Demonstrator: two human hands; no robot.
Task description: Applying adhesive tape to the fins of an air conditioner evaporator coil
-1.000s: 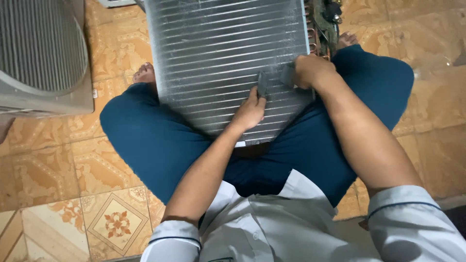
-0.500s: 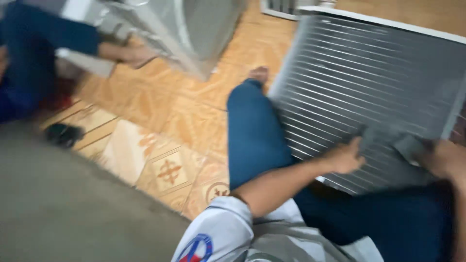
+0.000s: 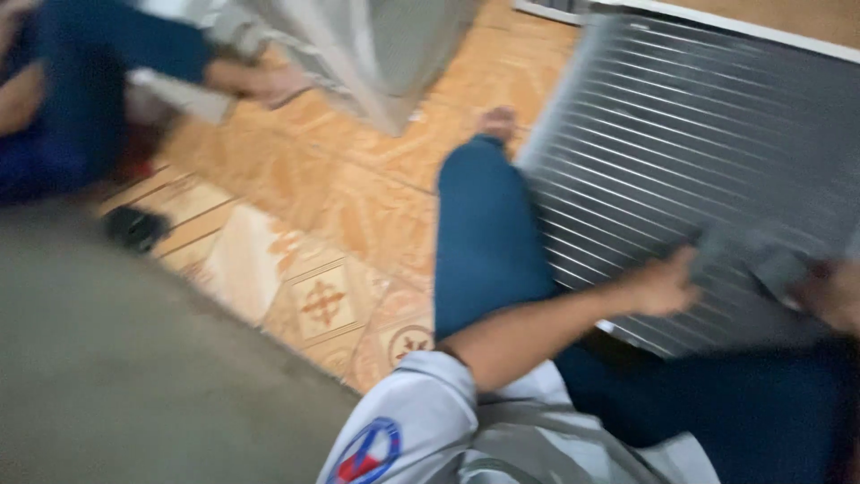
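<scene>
Item: round red-and-blue badge (image 3: 367, 451) on our grey shirt sleeve. Since half a second ago our view has barely shifted; a second ago it looked straight down. Finned metal coil panel (image 3: 690, 152) lies across our blue-trousered lap. Our left hand (image 3: 663, 285) rests flat, open, on its lower edge; our right hand (image 3: 829, 296) touches it, grip blurred, we cannot tell.

finned coil panel (image 3: 690, 152) on lap | metal unit (image 3: 376, 45) behind-left | second person (image 3: 63, 99) far left
</scene>
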